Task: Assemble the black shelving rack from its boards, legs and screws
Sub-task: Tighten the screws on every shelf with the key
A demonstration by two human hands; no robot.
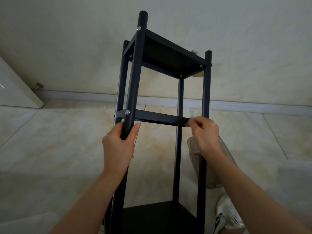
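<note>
1. Two hands are working the rack [162,115], which is standing on the floor [50,141]: left hand [119,146] fingers are wrapping a leg [133,85]; right hand [205,132] fingers are pinching something small at the middle board [158,117], likely a screw.
2. That corner, at the right fingers, is looking unfastened, so the board could be sagging or slipping.
3. A screw dropping from the pinch could be rolling away.

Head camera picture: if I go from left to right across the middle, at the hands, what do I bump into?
Left hand holding the front leg → back leg → right hand pinching the middle board's corner → plastic tub on the floor.
</note>
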